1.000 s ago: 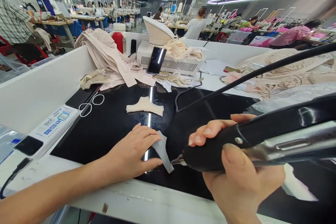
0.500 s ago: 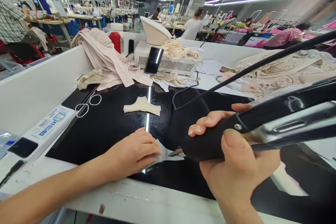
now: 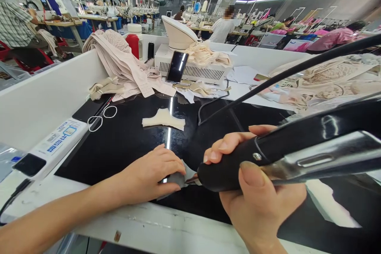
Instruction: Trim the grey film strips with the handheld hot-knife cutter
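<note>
My right hand (image 3: 253, 190) is wrapped round a black handheld tool (image 3: 291, 139) with a long metal lever and a pointed metal tip. That tip lies against a small thin grey piece of material (image 3: 189, 171) on the glossy black mat (image 3: 110, 154). Across the same piece, my left hand (image 3: 160, 170) holds it down, thumb and fingers curled over it, so much of the piece is hidden. Farther back on the mat rests a cream pad piece (image 3: 163, 119) with a raised middle. Another white piece (image 3: 330, 202) lies right of my right hand.
A black cord (image 3: 285, 75) runs across the right side. Beige fabric strips (image 3: 122, 59), a phone (image 3: 177, 66) and a vented white machine (image 3: 205, 73) stand behind the mat. Left are a white box (image 3: 59, 139) and white loops (image 3: 95, 123). Several people work beyond.
The tool and my right hand have moved left and slightly down, bringing the tip closer to my left fingers. The grey piece now shows less beside my left hand.
</note>
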### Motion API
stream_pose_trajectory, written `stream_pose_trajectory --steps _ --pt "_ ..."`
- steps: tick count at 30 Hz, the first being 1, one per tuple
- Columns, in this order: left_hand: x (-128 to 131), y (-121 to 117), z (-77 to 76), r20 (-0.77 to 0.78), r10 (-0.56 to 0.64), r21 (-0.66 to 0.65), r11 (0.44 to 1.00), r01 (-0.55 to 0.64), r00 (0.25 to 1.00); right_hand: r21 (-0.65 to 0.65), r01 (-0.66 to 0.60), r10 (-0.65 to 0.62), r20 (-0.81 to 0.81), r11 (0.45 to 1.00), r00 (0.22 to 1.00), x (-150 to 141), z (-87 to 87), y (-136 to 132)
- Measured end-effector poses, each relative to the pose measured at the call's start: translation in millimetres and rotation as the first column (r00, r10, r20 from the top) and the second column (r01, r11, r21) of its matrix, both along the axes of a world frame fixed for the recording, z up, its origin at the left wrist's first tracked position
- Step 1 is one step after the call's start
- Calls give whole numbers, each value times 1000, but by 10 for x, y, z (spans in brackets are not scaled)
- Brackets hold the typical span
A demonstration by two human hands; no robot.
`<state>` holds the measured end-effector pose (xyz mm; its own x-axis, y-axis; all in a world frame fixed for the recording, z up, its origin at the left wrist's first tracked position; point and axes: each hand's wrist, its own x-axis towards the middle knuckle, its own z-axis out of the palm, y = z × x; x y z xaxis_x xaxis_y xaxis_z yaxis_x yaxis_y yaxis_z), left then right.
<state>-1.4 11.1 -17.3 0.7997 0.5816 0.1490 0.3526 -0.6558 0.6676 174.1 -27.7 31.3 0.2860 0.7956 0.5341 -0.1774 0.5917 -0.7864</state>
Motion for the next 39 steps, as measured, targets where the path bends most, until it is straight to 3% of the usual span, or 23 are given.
stream_pose_trajectory --steps 21,30,39 --pt "-13 7 -7 4 1 9 1000 -1 1000 -23 56 -56 15 998 998 4 7 -28" --pt "-143 2 34 -36 -57 27 998 58 998 -28 210 -210 14 977 978 28 49 85" --pt "-117 34 69 -103 -78 -11 997 77 992 -37 62 -63 -9 997 998 -15 22 -16"
